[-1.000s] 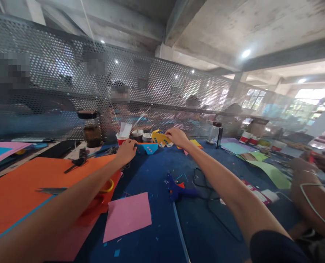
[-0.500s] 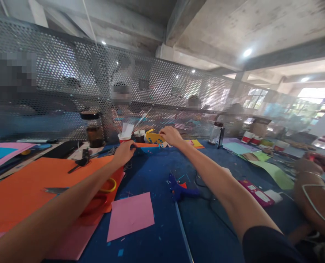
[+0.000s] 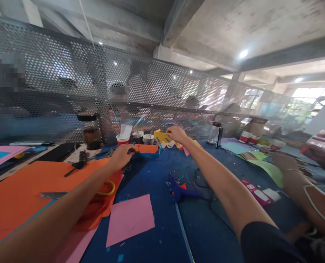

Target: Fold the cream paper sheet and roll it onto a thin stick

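Observation:
Both my arms reach far out over a blue table [image 3: 157, 226]. My left hand [image 3: 121, 155] grips the edge of a small orange and blue paper box [image 3: 147, 149] lying on the table, fingers closed on it. My right hand [image 3: 176, 134] pinches a yellow paper piece [image 3: 162, 138] with small blue squares and a zigzag lower edge, held just right of the box. Paper cups [image 3: 123, 139] stand right behind the two paper pieces.
A large orange sheet [image 3: 27, 186] with scissors [image 3: 103, 190] lies at the left, a pink square [image 3: 131, 219] in front, and a blue glue gun [image 3: 178, 188] with its cord in the middle. A dark jar [image 3: 87, 129] stands by the perforated metal screen [image 3: 69, 80]. Another person's hands [image 3: 285, 164] work at the right.
My right hand moved the yellow piece slightly right and set its zigzag edge low. My left hand turned the paper box so its orange inside shows.

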`<state>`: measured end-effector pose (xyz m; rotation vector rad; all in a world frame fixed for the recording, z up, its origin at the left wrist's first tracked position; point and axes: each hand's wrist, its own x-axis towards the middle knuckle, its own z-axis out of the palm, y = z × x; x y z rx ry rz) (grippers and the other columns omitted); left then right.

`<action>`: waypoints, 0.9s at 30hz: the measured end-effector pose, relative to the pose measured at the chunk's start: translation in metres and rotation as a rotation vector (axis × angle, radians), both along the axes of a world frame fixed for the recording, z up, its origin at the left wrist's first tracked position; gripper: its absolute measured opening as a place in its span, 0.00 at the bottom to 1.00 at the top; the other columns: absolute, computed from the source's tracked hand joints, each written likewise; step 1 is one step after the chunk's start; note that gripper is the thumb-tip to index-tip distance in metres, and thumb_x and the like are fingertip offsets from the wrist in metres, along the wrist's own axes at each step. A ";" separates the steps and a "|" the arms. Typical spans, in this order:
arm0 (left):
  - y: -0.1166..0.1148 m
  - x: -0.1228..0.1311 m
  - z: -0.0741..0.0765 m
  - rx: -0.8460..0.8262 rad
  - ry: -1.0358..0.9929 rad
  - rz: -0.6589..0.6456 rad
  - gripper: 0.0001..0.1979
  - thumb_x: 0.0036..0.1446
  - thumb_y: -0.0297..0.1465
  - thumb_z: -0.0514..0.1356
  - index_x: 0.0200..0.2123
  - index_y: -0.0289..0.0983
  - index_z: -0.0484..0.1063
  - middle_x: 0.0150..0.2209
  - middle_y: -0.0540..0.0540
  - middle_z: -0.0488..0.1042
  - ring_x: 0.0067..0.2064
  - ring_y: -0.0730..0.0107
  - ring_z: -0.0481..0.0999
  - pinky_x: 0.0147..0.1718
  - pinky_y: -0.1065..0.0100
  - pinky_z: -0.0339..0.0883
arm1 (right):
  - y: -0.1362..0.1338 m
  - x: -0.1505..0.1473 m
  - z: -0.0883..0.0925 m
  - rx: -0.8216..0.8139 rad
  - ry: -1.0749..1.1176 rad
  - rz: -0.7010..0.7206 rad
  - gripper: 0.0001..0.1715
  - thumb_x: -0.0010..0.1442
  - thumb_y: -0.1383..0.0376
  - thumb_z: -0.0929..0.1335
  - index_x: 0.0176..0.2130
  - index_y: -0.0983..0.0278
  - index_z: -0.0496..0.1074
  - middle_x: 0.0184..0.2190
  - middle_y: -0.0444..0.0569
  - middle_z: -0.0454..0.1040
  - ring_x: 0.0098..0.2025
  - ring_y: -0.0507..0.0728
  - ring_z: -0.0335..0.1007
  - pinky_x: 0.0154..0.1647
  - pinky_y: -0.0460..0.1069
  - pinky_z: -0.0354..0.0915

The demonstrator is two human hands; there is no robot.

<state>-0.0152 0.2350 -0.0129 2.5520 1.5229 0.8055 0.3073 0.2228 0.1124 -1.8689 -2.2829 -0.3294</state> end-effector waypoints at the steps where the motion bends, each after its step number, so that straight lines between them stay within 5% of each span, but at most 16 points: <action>1: 0.000 0.000 -0.001 0.004 0.000 -0.001 0.19 0.73 0.41 0.67 0.61 0.39 0.76 0.61 0.40 0.79 0.56 0.54 0.82 0.55 0.48 0.81 | 0.002 0.003 -0.004 -0.024 -0.012 -0.015 0.15 0.78 0.62 0.68 0.57 0.62 0.82 0.58 0.54 0.83 0.60 0.62 0.79 0.63 0.57 0.72; 9: 0.004 -0.003 -0.009 0.043 0.003 -0.009 0.19 0.73 0.41 0.66 0.61 0.40 0.76 0.62 0.39 0.78 0.57 0.54 0.82 0.56 0.47 0.80 | 0.024 0.010 -0.038 -0.108 -0.074 -0.077 0.21 0.76 0.56 0.73 0.62 0.63 0.76 0.61 0.56 0.78 0.58 0.64 0.79 0.59 0.63 0.78; 27: 0.004 -0.009 -0.009 0.034 -0.087 0.000 0.19 0.73 0.41 0.67 0.61 0.39 0.76 0.61 0.40 0.79 0.56 0.54 0.82 0.55 0.47 0.81 | 0.033 0.011 -0.061 -0.071 -0.133 -0.056 0.23 0.76 0.56 0.73 0.64 0.62 0.75 0.64 0.56 0.76 0.61 0.65 0.77 0.62 0.65 0.76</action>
